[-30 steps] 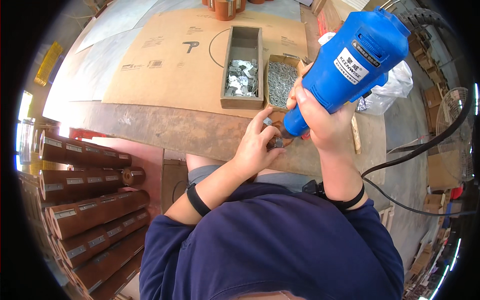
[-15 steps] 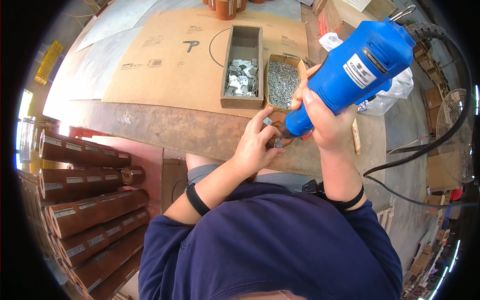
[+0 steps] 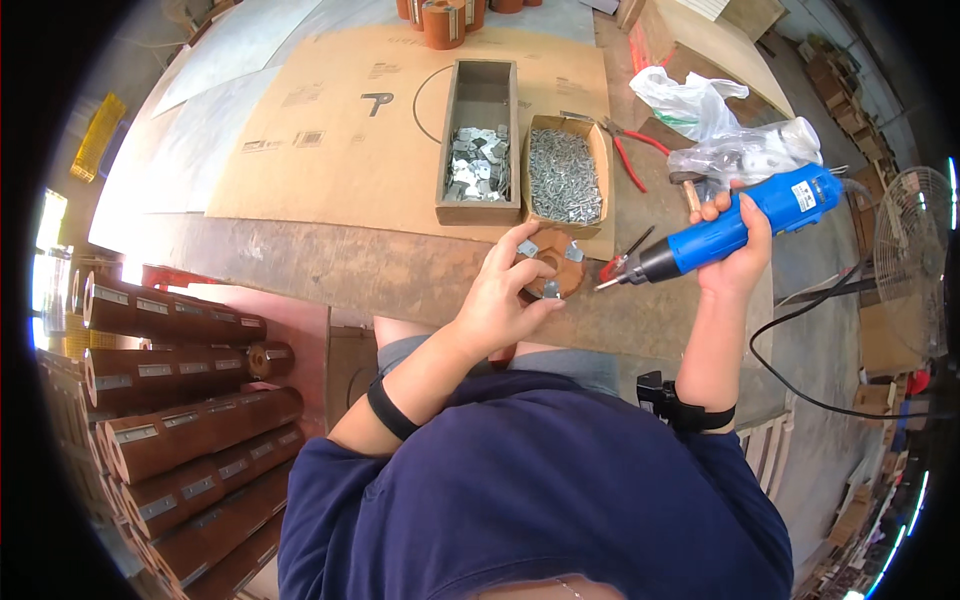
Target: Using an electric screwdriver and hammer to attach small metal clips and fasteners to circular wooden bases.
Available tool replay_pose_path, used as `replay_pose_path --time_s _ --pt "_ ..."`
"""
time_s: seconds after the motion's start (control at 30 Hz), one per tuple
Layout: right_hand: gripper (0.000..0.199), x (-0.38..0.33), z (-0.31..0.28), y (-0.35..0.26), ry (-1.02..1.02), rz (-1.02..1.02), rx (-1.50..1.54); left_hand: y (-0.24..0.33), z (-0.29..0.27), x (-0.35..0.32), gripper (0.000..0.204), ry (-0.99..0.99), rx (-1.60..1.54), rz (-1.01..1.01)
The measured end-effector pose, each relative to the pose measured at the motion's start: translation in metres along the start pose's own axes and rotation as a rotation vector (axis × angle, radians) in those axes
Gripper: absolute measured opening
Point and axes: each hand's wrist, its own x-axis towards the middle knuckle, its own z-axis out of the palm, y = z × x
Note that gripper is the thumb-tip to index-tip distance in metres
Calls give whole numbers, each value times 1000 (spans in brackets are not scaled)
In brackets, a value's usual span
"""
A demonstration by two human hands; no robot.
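Observation:
My left hand [image 3: 503, 298] grips a round brown disc [image 3: 569, 276] with a hole in its middle, near the table's front edge. Several small metal plates [image 3: 573, 252] sit around the disc's rim, and one is by my left thumb. In my right hand [image 3: 738, 255] is a blue electric screwdriver [image 3: 785, 206], held nearly level. Its bit points left and is apart from the disc. Just beyond the disc stand a long wooden box [image 3: 447, 150] of loose metal plates and a small carton [image 3: 606, 168] full of screws.
Red-handled pliers [image 3: 628, 160] and a small red-handled tool [image 3: 611, 268] lie right of the carton. Clear plastic bags [image 3: 690, 105] sit beyond them. The screwdriver's black cord [image 3: 800, 373] loops at right. Brown cylinders [image 3: 200, 440] are stacked at left; cardboard [image 3: 330, 160] covers part of the table.
My right hand has drawn the electric screwdriver off the disc, moving right and lowering it from a raised tilt to nearly level. My left hand stays on the disc.

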Motion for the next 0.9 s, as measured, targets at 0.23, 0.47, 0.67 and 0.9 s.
replay_pose_path --time_s 0.23,0.47,0.67,0.9 --pt "24 7 -58 21 283 171 -226 -3 -7 -1 39 -40 -10 31" --pt "30 17 -112 56 392 307 -444 8 -20 6 73 -7 126 -20" --pt "32 15 -147 82 489 325 -479 3 -23 -1 77 -3 388 33" --pt "30 15 -157 89 515 343 -390 4 -19 -1 74 67 361 39"
